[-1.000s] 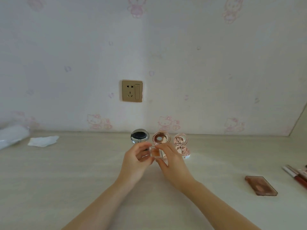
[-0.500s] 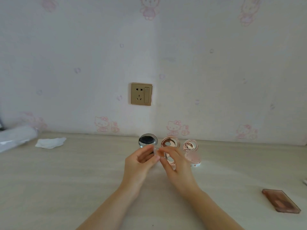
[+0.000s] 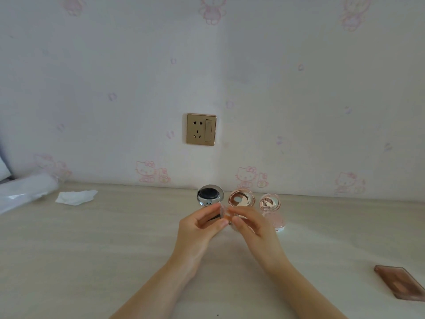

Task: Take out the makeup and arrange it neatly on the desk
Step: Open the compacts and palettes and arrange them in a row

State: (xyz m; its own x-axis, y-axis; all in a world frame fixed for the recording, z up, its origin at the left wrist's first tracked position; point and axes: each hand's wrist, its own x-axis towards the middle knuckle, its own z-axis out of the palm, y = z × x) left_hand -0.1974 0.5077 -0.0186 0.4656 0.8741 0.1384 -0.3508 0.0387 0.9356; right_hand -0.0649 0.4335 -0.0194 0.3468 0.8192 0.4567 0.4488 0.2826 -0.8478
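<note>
The pale wood-grain counter carries three open compacts at twelve o'clock: a silver compact, a rose-gold compact, and a pink compact. A crumpled tissue lies at ten o'clock, a brown palette at four.

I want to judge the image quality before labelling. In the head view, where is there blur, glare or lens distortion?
Head view: light is soft and even, shadows faint. The plastic bag at the left edge is smeared; the desk back edge bows from the wide lens. The silver compact shows a bright reflection. The small clear case between both hands is too blurred to read.
</note>
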